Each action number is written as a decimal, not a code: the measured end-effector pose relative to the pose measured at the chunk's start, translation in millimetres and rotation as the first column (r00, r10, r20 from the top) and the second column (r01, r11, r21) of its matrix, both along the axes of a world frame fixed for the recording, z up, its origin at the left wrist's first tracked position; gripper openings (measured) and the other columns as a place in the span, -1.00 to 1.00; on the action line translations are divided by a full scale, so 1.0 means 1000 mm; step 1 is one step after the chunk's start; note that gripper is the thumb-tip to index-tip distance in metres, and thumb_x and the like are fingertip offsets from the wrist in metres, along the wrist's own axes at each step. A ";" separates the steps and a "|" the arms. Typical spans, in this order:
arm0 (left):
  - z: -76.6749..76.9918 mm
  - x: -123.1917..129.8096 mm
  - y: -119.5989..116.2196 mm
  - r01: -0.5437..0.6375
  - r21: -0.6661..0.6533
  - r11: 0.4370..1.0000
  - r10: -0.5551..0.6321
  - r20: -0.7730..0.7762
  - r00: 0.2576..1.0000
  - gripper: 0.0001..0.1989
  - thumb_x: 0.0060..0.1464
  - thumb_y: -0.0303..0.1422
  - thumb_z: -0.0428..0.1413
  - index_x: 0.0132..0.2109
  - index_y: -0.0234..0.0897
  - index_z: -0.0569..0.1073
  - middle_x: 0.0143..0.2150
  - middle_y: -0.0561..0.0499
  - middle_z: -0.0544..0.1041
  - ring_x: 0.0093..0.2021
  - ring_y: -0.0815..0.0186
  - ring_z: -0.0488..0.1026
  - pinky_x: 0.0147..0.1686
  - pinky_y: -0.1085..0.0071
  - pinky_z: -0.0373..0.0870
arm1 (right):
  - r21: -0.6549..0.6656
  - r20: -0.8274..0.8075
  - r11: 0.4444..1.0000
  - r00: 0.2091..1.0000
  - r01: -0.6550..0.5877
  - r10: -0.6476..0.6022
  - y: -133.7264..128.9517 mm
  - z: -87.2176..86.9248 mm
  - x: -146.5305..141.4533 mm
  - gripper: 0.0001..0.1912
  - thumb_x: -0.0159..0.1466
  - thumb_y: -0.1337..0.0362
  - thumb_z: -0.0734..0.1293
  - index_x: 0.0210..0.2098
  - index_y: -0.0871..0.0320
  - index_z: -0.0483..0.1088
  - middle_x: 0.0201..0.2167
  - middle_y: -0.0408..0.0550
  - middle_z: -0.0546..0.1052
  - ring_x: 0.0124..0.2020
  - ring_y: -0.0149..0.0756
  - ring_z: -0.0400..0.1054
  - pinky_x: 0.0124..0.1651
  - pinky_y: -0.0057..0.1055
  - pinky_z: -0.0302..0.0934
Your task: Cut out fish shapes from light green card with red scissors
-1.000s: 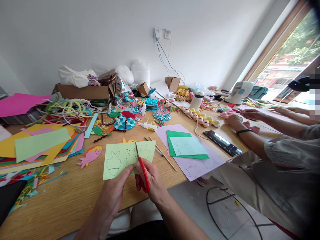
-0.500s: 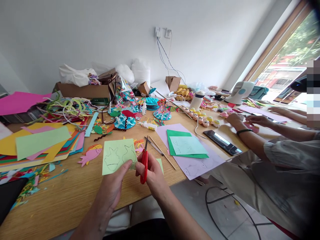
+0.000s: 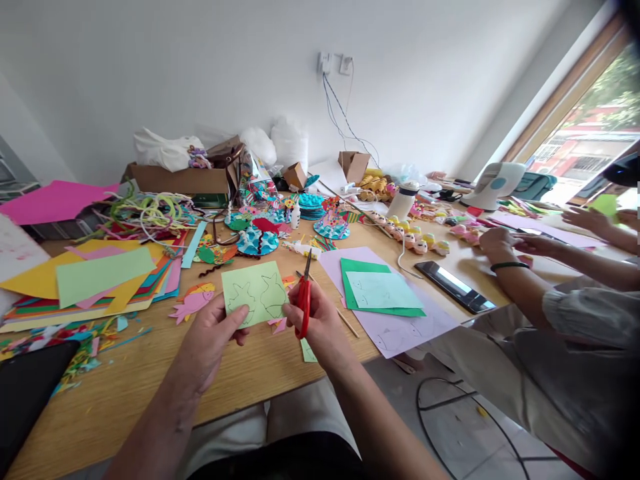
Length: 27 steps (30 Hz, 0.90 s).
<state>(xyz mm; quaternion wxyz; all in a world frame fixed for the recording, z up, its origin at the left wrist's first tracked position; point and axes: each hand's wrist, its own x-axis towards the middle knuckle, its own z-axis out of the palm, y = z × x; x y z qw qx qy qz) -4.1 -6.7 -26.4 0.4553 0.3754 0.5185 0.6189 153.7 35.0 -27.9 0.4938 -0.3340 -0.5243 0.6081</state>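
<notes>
My left hand [image 3: 213,337] pinches the lower left part of a light green paper sheet [image 3: 257,280] with two drawn fish outlines. Red-handled scissors [image 3: 304,303] are in my right hand [image 3: 320,327], blades pointing up and away beside the sheet's right edge. The tip of my right thumb is at that edge as well. Below my right hand lies a small green paper piece [image 3: 309,351], partly hidden. A pink paper fish [image 3: 194,303] with orange and yellow parts rests on the table to the left of the sheet.
Stacked coloured paper [image 3: 105,277] and paper scraps [image 3: 95,340] lie at left. Purple paper [image 3: 370,333] with green sheets and a phone [image 3: 455,287] are at right. Finished paper crafts [image 3: 257,240] stand behind. Co-workers' hands [image 3: 500,247] are busy at far right.
My left hand has shifted from the sheet's lower middle to its lower left. The sheet is now raised and tilted. My right hand still holds the scissors. The view has swung slightly left.
</notes>
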 end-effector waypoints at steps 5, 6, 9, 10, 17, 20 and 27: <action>0.007 -0.004 0.003 -0.108 0.055 0.993 0.102 0.096 0.990 -0.68 -0.29 -0.32 0.32 -0.30 -0.30 0.51 -0.40 0.05 0.56 -0.48 0.38 0.42 -0.59 0.52 0.42 | 0.056 0.222 0.995 0.973 -0.079 0.065 -0.013 -0.003 0.010 -0.76 0.16 0.13 0.29 -0.45 0.14 0.19 -0.59 -0.26 0.24 -0.56 -0.46 0.17 -0.52 -0.52 0.07; 0.009 -0.007 0.004 -0.127 0.065 0.990 0.118 0.119 0.986 -0.66 -0.29 -0.32 0.33 -0.27 -0.29 0.51 -0.36 0.05 0.58 -0.45 0.36 0.44 -0.57 0.51 0.44 | 0.062 0.303 0.991 0.949 -0.116 0.092 -0.017 -0.004 0.012 -0.74 0.20 0.14 0.25 -0.50 0.14 0.15 -0.61 -0.26 0.20 -0.57 -0.46 0.15 -0.52 -0.51 0.03; 0.014 -0.012 0.006 -0.144 0.096 0.985 0.129 0.149 0.980 -0.64 -0.30 -0.33 0.34 -0.25 -0.27 0.51 -0.32 0.06 0.59 -0.39 0.34 0.48 -0.53 0.49 0.49 | 0.072 0.452 0.963 0.870 -0.258 0.199 -0.030 -0.009 0.014 -0.75 0.25 0.21 0.16 -0.54 0.15 0.13 -0.62 -0.25 0.16 -0.56 -0.47 0.07 -0.51 -0.50 -0.04; 0.016 -0.012 0.007 -0.140 0.105 0.985 0.123 0.149 0.981 -0.64 -0.29 -0.33 0.34 -0.25 -0.27 0.51 -0.32 0.07 0.59 -0.39 0.33 0.48 -0.52 0.48 0.49 | 0.076 0.496 0.955 0.842 -0.288 0.214 -0.034 -0.009 0.013 -0.75 0.24 0.24 0.16 -0.54 0.15 0.13 -0.61 -0.24 0.17 -0.55 -0.47 0.05 -0.50 -0.50 -0.06; 0.019 -0.007 0.006 -0.124 0.117 0.985 0.105 0.161 0.981 -0.67 -0.27 -0.34 0.33 -0.25 -0.26 0.52 -0.32 0.08 0.60 -0.38 0.33 0.49 -0.50 0.48 0.51 | 0.083 0.528 0.936 0.811 -0.342 0.250 -0.040 -0.004 -0.001 -0.75 0.28 0.25 0.11 -0.52 0.15 0.15 -0.61 -0.22 0.22 -0.55 -0.46 0.07 -0.51 -0.50 -0.08; 0.018 -0.005 0.004 -0.115 0.104 0.988 0.096 0.172 0.980 -0.65 -0.27 -0.35 0.33 -0.23 -0.25 0.52 -0.32 0.08 0.60 -0.37 0.32 0.50 -0.50 0.47 0.52 | 0.103 0.510 0.935 0.825 -0.338 0.242 -0.038 -0.005 -0.003 -0.74 0.29 0.25 0.11 -0.52 0.15 0.16 -0.62 -0.22 0.22 -0.55 -0.46 0.09 -0.51 -0.50 -0.08; 0.017 -0.001 0.004 -0.095 0.081 0.992 0.078 0.190 0.979 -0.66 -0.28 -0.36 0.33 -0.24 -0.24 0.53 -0.34 0.09 0.60 -0.38 0.32 0.50 -0.51 0.47 0.53 | 0.151 0.509 0.933 0.835 -0.326 0.209 -0.035 -0.004 -0.005 -0.71 0.30 0.22 0.11 -0.54 0.15 0.14 -0.62 -0.21 0.20 -0.53 -0.45 0.09 -0.48 -0.51 -0.04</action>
